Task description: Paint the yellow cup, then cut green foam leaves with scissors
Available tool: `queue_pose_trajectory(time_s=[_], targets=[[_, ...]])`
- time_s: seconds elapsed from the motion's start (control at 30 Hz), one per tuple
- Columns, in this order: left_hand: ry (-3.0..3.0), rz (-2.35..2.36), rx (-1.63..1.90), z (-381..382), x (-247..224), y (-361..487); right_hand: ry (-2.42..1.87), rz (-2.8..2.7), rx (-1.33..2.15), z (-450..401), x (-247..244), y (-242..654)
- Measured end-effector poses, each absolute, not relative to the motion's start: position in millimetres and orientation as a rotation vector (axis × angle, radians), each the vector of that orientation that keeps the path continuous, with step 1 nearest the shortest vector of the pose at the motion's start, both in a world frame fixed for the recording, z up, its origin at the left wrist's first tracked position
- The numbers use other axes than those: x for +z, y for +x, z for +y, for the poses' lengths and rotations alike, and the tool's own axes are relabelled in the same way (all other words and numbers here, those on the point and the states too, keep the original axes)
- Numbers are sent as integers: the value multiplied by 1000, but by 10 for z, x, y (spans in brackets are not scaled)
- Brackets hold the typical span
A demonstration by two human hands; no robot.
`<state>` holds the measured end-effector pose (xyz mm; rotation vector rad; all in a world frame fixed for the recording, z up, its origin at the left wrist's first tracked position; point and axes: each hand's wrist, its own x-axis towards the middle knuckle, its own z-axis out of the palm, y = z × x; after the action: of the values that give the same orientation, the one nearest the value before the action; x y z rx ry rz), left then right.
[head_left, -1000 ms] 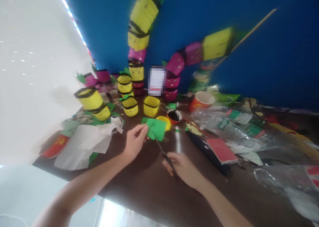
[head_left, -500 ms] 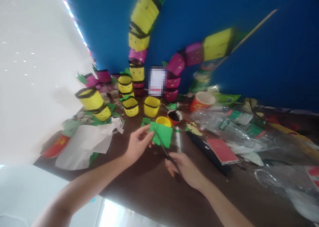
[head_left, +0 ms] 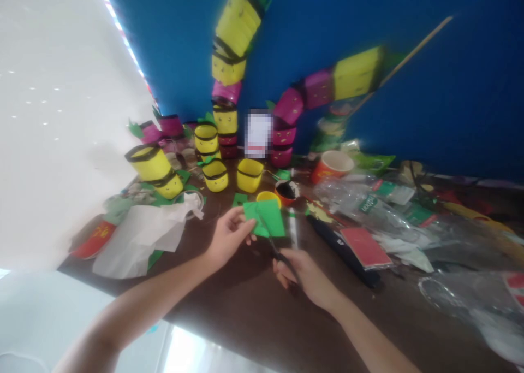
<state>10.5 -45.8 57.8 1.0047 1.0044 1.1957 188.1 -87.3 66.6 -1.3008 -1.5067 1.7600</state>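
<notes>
My left hand [head_left: 230,231] pinches the left edge of a bright green sheet [head_left: 272,218], which looks like craft foam or paper. Dark scissors [head_left: 282,258] are gripped in my right hand [head_left: 298,272], their blades lying against the sheet and pointing up and left. Whether the blades are closed is too blurred to tell. Just behind the sheet, a yellow cup [head_left: 268,196] is partly hidden. Beside it stands a small orange pot [head_left: 287,193] with dark contents.
Yellow pots [head_left: 249,175] with black bands stand at the back. White sheets [head_left: 137,242] lie left. Clear plastic bottles [head_left: 368,203], a red booklet [head_left: 365,247] and a black pouch [head_left: 335,244] crowd the right of the brown table [head_left: 229,318].
The green sheet has turned slightly and its lower edge is more level. The scissors and my right hand have shifted a little to the right.
</notes>
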Motion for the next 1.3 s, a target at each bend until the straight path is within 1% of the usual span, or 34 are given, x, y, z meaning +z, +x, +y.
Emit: queue_pose_trajectory(time_s=[0.27,0.6,1.0,1.3], targets=[[997,1003,1253,-443,500,83,-1292,-1477,1832,-871,573,1915],[1012,1012,1236,-442,488,82,-1306,-1496,1812,-879,577,1919],[1017,948,1122,-457,548,95,-1340,-1506,1754,-868,653,1887],[1027,951,994,-498,566,86,-1325,-1411,1806,-882,596,1877]])
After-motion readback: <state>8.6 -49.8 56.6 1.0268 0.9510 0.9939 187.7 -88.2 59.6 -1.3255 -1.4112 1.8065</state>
